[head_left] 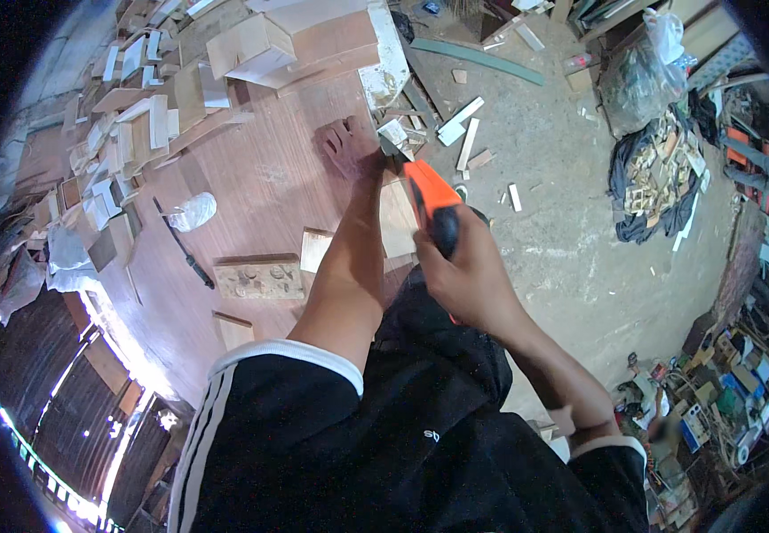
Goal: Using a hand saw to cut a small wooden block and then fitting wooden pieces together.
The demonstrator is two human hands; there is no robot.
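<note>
The broad reddish-brown wooden counter (260, 178) filled the upper left of the head view, its far edge heaped with pale offcut boards and blocks (162, 98). To its right lay the grey concrete floor (571, 231), scattered with short white sticks, and on it a dark cloth piled with small wood pieces (660, 178). On the counter, a brown block with carved round hollows (260, 277) sat near the left forearm, with a clear crumpled plastic bag (194, 211) and a thin dark strip further left. The left hand (346, 142) lay flat, its fingers spread, pressing on the counter at its right edge, just beside a small pale wooden piece (393, 135). The right hand (464, 266) was closed around the dark grip of an orange-bodied hand tool (429, 197). The tool's long axis ran from the right hand up and leftward, its front end reaching to the small piece; whether it touched could not be told. The small piece lay ahead of the right hand, nearer the left hand.
</note>
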